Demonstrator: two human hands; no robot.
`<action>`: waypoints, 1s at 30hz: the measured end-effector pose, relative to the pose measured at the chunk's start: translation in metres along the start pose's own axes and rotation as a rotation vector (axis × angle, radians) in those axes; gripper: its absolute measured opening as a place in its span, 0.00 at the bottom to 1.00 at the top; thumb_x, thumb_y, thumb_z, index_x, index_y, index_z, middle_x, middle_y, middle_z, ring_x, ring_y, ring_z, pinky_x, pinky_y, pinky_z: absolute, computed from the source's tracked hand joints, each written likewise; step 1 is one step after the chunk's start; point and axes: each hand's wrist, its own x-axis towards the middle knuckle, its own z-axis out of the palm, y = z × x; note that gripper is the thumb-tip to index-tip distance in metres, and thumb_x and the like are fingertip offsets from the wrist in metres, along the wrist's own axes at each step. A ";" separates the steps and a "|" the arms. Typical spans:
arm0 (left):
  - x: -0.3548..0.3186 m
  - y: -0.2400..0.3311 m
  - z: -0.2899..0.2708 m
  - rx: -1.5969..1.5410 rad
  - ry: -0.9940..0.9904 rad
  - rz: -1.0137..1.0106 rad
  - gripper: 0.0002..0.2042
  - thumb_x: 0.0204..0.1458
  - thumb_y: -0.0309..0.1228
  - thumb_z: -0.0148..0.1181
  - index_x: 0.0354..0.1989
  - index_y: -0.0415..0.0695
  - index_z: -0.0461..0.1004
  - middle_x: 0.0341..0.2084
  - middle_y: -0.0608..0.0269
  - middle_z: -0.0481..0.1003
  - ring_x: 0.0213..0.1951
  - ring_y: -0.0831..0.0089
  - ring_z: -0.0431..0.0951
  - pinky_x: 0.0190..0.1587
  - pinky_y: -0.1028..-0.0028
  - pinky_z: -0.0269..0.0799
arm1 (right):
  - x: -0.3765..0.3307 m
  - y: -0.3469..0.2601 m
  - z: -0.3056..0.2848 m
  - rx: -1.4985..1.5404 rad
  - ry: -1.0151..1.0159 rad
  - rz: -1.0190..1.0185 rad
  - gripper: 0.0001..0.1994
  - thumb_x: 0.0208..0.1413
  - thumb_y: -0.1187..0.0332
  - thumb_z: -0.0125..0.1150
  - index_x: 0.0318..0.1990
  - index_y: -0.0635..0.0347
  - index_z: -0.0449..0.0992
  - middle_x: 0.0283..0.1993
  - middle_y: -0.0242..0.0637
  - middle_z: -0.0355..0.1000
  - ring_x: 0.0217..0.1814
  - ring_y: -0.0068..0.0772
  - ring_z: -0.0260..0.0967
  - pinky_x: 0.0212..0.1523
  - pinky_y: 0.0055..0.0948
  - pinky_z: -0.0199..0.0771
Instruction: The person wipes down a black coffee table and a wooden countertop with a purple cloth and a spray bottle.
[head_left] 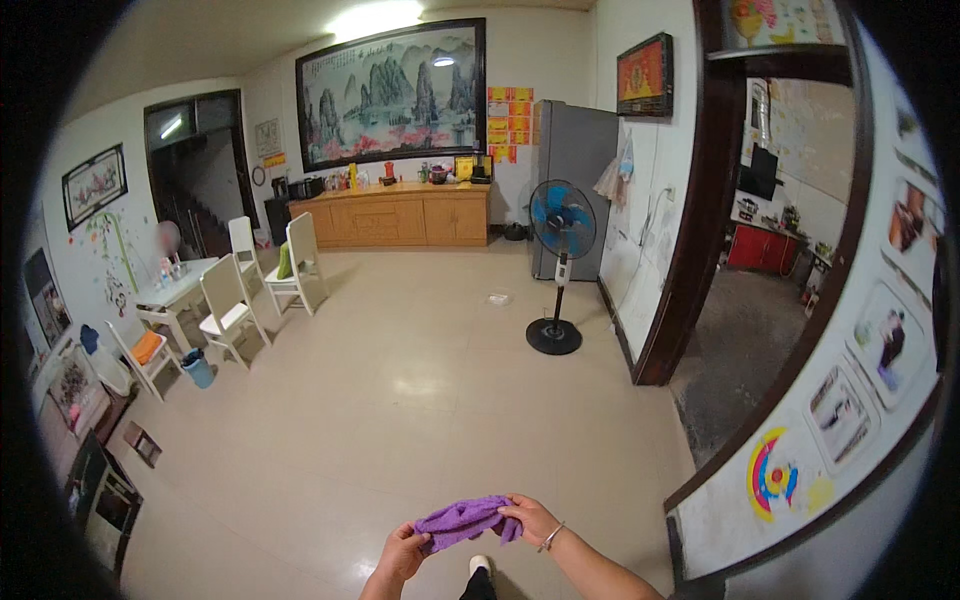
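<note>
A purple cloth [465,521], bunched lengthwise, is stretched between my two hands above the floor. My left hand [402,551] pinches its left end, thumb on top. The fingers of my right hand [530,520] are closed on the right end, where a short flap hangs down. A bracelet circles my right wrist. Below the cloth, one of my feet in a light shoe [480,565] shows on the floor.
Ahead on the right stands a blue-bladed pedestal fan [563,222] before a grey fridge [575,180]. A wooden sideboard [400,218] lines the far wall. At left are a white table [180,285], white chairs [225,300] and a blue bin [198,369]. A doorway [740,330] opens at right.
</note>
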 end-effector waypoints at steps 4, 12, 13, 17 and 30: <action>0.143 0.022 0.037 0.010 -0.130 -0.117 0.13 0.54 0.25 0.57 0.48 0.38 0.68 0.41 0.58 0.74 0.42 0.63 0.77 0.47 0.61 0.75 | 0.088 -0.087 -0.025 0.130 0.111 -0.037 0.11 0.60 0.71 0.50 0.48 0.65 0.71 0.45 0.41 0.74 0.48 0.36 0.73 0.51 0.34 0.74; 0.386 0.110 0.193 -0.142 -0.469 -0.355 0.33 0.55 0.51 0.57 0.64 0.47 0.59 0.57 0.59 0.67 0.59 0.61 0.66 0.61 0.54 0.59 | 0.239 -0.239 -0.124 0.507 0.114 -0.193 0.21 0.53 0.65 0.44 0.52 0.68 0.69 0.55 0.47 0.70 0.59 0.46 0.67 0.62 0.51 0.61; 0.425 0.115 0.212 -0.125 -0.543 -0.339 0.32 0.55 0.50 0.57 0.64 0.47 0.59 0.57 0.60 0.67 0.59 0.61 0.66 0.61 0.54 0.60 | 0.265 -0.249 -0.153 0.553 0.079 -0.196 0.22 0.53 0.65 0.44 0.52 0.68 0.69 0.55 0.47 0.70 0.58 0.46 0.67 0.62 0.50 0.61; 0.562 0.138 0.260 -0.018 -0.602 -0.170 0.29 0.56 0.44 0.58 0.63 0.45 0.61 0.56 0.59 0.69 0.57 0.63 0.69 0.60 0.57 0.63 | 0.372 -0.298 -0.247 0.631 0.019 -0.215 0.22 0.53 0.63 0.44 0.51 0.69 0.69 0.56 0.46 0.70 0.59 0.45 0.66 0.64 0.47 0.59; 0.867 0.296 0.240 -0.231 -0.118 0.026 0.27 0.62 0.47 0.42 0.62 0.37 0.59 0.59 0.46 0.65 0.60 0.53 0.65 0.63 0.53 0.59 | 0.772 -0.422 -0.343 0.297 0.036 0.362 0.24 0.67 0.55 0.37 0.57 0.65 0.67 0.56 0.44 0.71 0.57 0.41 0.68 0.61 0.41 0.65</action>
